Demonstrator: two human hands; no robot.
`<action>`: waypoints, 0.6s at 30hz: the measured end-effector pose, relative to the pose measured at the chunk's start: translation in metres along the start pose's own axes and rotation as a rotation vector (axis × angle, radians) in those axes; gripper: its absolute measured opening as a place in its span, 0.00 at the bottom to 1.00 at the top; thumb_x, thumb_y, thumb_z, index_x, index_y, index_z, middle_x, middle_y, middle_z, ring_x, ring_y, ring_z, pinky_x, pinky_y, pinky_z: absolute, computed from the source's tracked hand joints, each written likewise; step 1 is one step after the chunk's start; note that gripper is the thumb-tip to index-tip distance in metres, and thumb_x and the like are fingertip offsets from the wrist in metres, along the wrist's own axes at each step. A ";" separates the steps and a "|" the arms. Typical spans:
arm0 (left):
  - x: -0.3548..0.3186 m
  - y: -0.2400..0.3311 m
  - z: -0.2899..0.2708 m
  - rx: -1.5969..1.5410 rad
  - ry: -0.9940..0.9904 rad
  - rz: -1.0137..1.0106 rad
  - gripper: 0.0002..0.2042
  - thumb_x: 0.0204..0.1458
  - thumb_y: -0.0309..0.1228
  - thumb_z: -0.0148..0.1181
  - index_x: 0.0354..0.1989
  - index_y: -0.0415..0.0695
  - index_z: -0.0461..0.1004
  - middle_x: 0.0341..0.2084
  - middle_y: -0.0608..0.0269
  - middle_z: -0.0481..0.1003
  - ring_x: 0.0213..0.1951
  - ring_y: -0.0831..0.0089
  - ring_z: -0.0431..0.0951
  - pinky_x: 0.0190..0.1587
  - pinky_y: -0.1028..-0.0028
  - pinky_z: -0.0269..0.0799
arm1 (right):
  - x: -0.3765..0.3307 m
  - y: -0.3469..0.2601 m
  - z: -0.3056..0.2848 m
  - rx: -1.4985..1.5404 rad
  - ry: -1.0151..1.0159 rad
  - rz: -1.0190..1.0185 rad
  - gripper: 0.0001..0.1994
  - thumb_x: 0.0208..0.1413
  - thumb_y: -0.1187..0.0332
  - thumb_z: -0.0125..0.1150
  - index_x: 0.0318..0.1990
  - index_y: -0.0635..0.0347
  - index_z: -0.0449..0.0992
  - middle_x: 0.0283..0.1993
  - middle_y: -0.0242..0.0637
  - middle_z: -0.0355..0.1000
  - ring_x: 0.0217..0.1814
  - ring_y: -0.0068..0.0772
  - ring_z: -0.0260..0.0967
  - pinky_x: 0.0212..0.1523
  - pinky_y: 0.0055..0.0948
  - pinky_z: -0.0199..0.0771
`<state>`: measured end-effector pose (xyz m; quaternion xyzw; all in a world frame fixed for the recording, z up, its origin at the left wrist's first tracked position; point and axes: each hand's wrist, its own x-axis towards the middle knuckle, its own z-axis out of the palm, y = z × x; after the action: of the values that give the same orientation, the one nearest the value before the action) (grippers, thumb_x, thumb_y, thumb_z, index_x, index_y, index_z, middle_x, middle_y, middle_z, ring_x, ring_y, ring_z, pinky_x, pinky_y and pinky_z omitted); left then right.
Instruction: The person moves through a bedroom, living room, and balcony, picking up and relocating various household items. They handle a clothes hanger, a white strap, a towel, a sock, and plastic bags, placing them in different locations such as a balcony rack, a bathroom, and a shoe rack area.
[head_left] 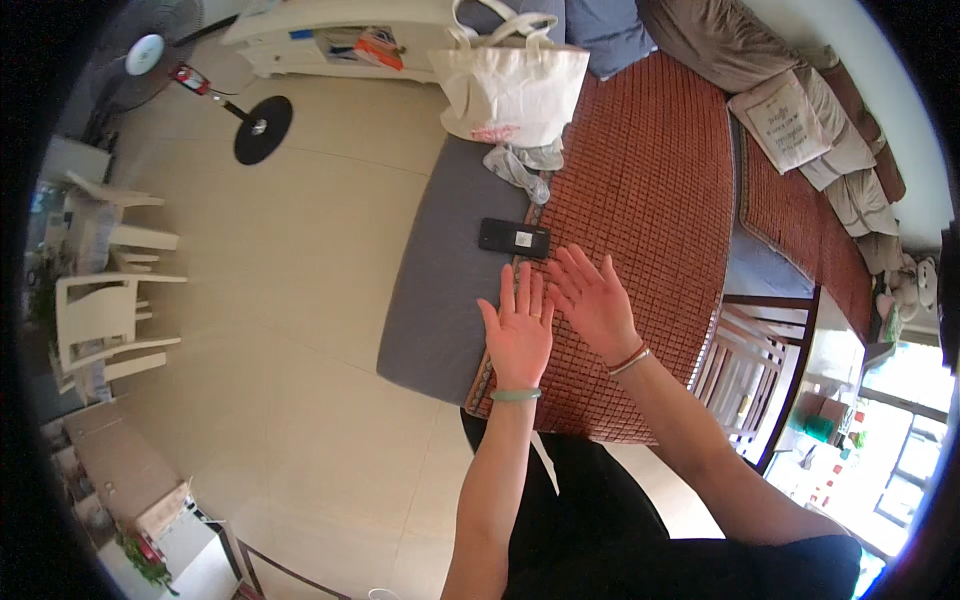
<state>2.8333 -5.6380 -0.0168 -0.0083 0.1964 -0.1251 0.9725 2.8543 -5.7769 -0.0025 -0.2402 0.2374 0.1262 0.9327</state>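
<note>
Both palms face up, side by side, above the edge of a sofa covered by a reddish-brown woven mat (650,150). My left hand (520,335) has its fingers stretched out and holds nothing; a pale green bangle circles its wrist. My right hand (597,305) is likewise empty with fingers extended, a thin bracelet and a reddish band at its wrist. Just beyond the fingertips lies a black phone (500,236) with a small white square on it, partly on the grey cushion (430,290) and reaching the mat's border.
A cream tote bag (515,95) stands on the sofa at the far side, with a crumpled grey cloth (518,178) before it. Pillows (790,120) line the back right. A fan's round black base (263,130), white chairs (105,310) and a white cabinet (285,55) stand around the tiled floor.
</note>
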 end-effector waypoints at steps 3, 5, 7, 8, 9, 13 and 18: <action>0.049 0.014 -0.030 0.022 0.050 -0.048 0.30 0.64 0.57 0.31 0.69 0.54 0.54 0.68 0.64 0.54 0.70 0.65 0.50 0.71 0.62 0.42 | 0.057 0.009 -0.025 -0.094 0.088 -0.022 0.29 0.67 0.50 0.43 0.70 0.54 0.53 0.72 0.33 0.51 0.70 0.37 0.52 0.68 0.41 0.55; 0.077 0.022 -0.050 -0.003 0.079 -0.083 0.30 0.64 0.57 0.32 0.69 0.54 0.53 0.69 0.64 0.53 0.69 0.66 0.50 0.71 0.62 0.42 | 0.089 0.014 -0.039 -0.180 0.091 -0.053 0.29 0.64 0.57 0.53 0.70 0.54 0.54 0.71 0.32 0.52 0.67 0.33 0.56 0.63 0.38 0.60; 0.099 0.031 -0.070 -0.008 0.098 -0.114 0.30 0.64 0.57 0.32 0.70 0.55 0.53 0.69 0.64 0.53 0.70 0.66 0.49 0.71 0.62 0.42 | 0.123 0.018 -0.051 -0.317 0.172 -0.079 0.30 0.62 0.61 0.56 0.70 0.55 0.54 0.71 0.32 0.52 0.66 0.32 0.57 0.61 0.36 0.61; 0.110 0.035 -0.080 -0.008 0.106 -0.133 0.30 0.64 0.57 0.32 0.70 0.55 0.53 0.69 0.64 0.53 0.70 0.67 0.49 0.71 0.62 0.42 | 0.140 0.018 -0.056 -0.383 0.215 -0.095 0.31 0.61 0.62 0.58 0.69 0.55 0.54 0.71 0.32 0.53 0.65 0.32 0.58 0.60 0.35 0.62; 0.119 0.039 -0.084 0.000 0.102 -0.146 0.30 0.64 0.57 0.32 0.70 0.55 0.53 0.69 0.64 0.52 0.70 0.67 0.49 0.71 0.62 0.42 | 0.157 0.018 -0.057 -0.454 0.264 -0.125 0.32 0.59 0.66 0.60 0.69 0.56 0.54 0.69 0.33 0.54 0.62 0.29 0.61 0.56 0.33 0.64; 0.163 0.052 -0.092 0.048 0.088 -0.174 0.30 0.64 0.56 0.33 0.70 0.54 0.52 0.70 0.64 0.51 0.70 0.67 0.48 0.71 0.62 0.41 | 0.224 0.017 -0.066 -0.696 0.348 -0.218 0.36 0.53 0.71 0.64 0.69 0.59 0.54 0.64 0.38 0.59 0.47 0.24 0.69 0.42 0.25 0.70; 0.200 0.065 -0.106 0.082 0.075 -0.211 0.32 0.63 0.58 0.34 0.70 0.54 0.51 0.70 0.64 0.50 0.71 0.67 0.46 0.70 0.62 0.41 | 0.293 0.016 -0.085 -1.459 0.457 -0.419 0.40 0.48 0.64 0.69 0.68 0.57 0.55 0.63 0.43 0.62 0.51 0.33 0.71 0.47 0.32 0.73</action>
<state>2.9866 -5.6213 -0.1950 0.0156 0.2254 -0.2348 0.9454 3.0670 -5.7707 -0.2220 -0.8507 0.2302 0.0194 0.4722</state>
